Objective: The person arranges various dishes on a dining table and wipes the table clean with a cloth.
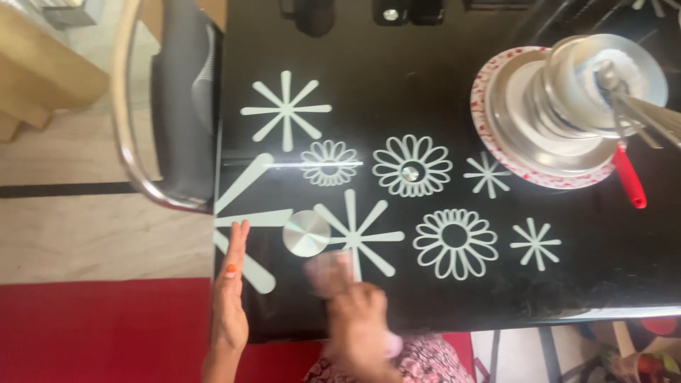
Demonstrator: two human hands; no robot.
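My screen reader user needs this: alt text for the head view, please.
A person's right hand wipes a black glass table with a blurred cloth, the left hand flat at the table's edge. A stack of steel dishes stands far right.

Ahead of both hands, the black glass table (397,85) is lying open across its flower-patterned middle, giving broad room to pass. The left hand (230,298) is hovering flat at the table's left edge, with a round metal disc (306,232) sitting just to its right, close in front of the right hand (355,319). That hand is gripping something blurred, possibly a small glass (328,272). Far off to the right, a stack of steel dishes (567,106) with a red-handled utensil (628,177) is blocking that corner. A chair (177,99) is standing beyond the left hand.
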